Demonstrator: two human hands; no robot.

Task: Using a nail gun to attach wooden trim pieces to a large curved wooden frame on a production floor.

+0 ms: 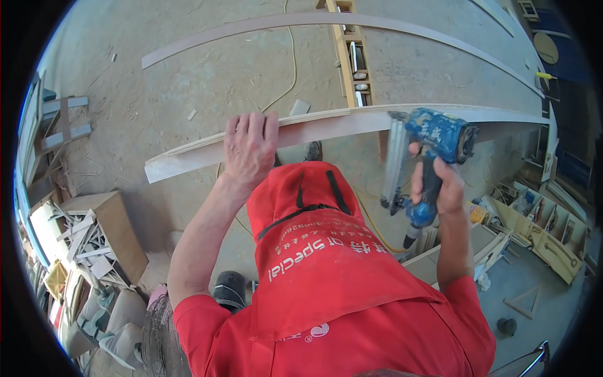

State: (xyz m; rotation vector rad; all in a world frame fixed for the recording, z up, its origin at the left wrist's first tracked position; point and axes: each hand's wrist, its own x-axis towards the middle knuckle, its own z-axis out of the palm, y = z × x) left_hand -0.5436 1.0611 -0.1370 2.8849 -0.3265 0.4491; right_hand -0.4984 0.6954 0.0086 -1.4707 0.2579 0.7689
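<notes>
A long, narrow pale board (182,164) stretches across in front of me, its face whitish and its top edge bare wood. A thin wooden strip (317,115) lies along that edge and ends near the middle. My left hand (249,151) is closed over the top edge, fingers on the far side. My right hand (449,188) grips the handle of a blue air nail gun (440,135) with a silver magazine. Its nose is close to the board's right half; whether they touch, I cannot tell. A yellow air hose (370,223) runs below the gun.
Beyond the board lies another long strip (251,25), crossing a narrow wooden rack (342,60) with compartments. A box of offcuts (116,229) stands at left. At right are a divided wooden tray (546,235) and a small wooden triangle (524,303). Scraps dot the floor.
</notes>
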